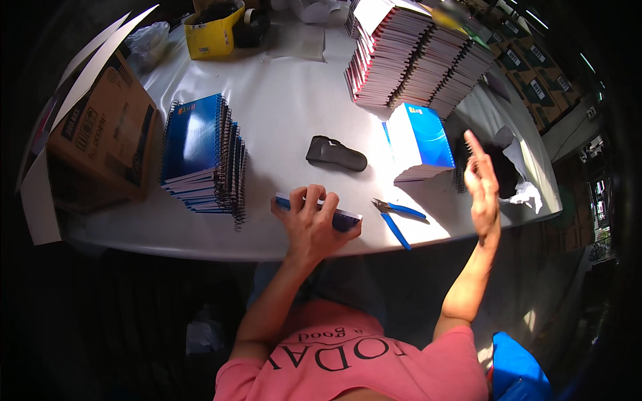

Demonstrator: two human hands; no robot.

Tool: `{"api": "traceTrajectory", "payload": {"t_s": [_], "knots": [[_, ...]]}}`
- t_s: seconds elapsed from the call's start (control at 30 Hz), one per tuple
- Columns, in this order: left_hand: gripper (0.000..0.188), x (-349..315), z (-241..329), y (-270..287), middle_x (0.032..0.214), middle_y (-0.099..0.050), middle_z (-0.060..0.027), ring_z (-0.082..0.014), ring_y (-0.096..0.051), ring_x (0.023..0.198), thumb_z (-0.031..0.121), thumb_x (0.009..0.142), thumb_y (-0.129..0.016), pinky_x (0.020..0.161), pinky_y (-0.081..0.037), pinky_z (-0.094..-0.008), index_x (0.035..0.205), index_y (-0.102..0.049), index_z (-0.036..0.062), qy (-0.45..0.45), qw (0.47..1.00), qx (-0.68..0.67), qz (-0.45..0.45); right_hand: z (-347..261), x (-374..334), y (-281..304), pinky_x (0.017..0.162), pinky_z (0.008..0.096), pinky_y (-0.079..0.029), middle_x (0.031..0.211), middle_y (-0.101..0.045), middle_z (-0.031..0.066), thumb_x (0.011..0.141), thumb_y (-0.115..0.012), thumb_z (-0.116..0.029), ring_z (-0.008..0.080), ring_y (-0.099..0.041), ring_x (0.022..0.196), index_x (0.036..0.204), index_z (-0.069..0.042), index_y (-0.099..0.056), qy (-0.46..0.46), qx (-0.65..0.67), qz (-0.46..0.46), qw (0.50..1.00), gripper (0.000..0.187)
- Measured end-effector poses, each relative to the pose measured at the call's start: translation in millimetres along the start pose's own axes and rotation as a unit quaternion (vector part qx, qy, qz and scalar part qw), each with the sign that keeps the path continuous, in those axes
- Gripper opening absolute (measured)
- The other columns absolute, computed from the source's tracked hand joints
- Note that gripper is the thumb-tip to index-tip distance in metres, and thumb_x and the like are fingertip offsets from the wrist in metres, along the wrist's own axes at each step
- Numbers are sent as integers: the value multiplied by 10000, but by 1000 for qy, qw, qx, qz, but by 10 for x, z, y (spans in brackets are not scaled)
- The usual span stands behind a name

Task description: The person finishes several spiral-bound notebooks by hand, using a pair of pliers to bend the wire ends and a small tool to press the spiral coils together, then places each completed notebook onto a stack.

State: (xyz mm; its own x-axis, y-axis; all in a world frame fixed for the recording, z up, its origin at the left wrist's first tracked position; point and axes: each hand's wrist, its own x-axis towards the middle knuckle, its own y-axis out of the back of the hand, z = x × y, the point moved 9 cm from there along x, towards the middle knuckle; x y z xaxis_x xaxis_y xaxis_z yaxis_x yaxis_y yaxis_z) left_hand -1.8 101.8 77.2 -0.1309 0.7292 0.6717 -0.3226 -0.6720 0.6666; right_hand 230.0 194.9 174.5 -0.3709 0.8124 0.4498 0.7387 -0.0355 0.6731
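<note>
The blue notebook [319,210] lies flat at the near edge of the white tabletop [281,113], right in front of you, and your left hand [311,224] rests on top of it with the fingers [314,198] curled over its far edge, pressing it down. Your right hand [483,190] is raised off the tabletop at the right, empty, fingers held loosely together and pointing up. Just right of the notebook lie blue-handled pliers [398,215], close to the edge too; a careless sweep of your right arm coming down could likely knock them to the floor. The notebook itself sits so near the rim that a pull toward you might tip it off. To your left a stack of blue spiral notebooks [200,154] leans unevenly, coils outward, and could slide if bumped, perhaps against the cardboard box [100,134] beside it. Beyond your hand lies a dark pouch-like case [336,154], then a smaller pile of blue-covered books [420,140] and tall stacks of bound pads [414,57]. A yellow box [210,33] stands at the far side.
</note>
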Motion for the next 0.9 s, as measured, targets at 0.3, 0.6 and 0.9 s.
{"api": "traceTrajectory", "payload": {"t_s": [0.3,0.6,0.9], "knots": [[493,3,39,23,893,-491,-32,-257,-477,943,475,520,-769,815,-315,-526,782,-541,125,-28,1000,-3,-8,-157,-544,-1166,664,294,-477,834,-630,88,804,-696,-96,192,-596,751,975,-69,-701,-56,115,-31,991,174],[525,2,-24,-40,902,-510,-15,-228,-481,948,536,517,-766,823,-299,-584,819,-578,151,-4,998,-6,-64,-165,-567,-1333,678,271,-474,820,-629,58,872,-606,-50,140,-581,746,1007,-55,-695,-78,243,-179,950,162],[590,-8,-63,-25,897,-496,-11,-221,-485,911,626,594,-712,799,-307,-518,883,-543,140,-28,997,-7,-69,-368,-483,-1298,590,266,-475,695,-576,52,880,-623,-94,107,-513,560,1257,-81,-527,-27,152,-156,976,390]]}}
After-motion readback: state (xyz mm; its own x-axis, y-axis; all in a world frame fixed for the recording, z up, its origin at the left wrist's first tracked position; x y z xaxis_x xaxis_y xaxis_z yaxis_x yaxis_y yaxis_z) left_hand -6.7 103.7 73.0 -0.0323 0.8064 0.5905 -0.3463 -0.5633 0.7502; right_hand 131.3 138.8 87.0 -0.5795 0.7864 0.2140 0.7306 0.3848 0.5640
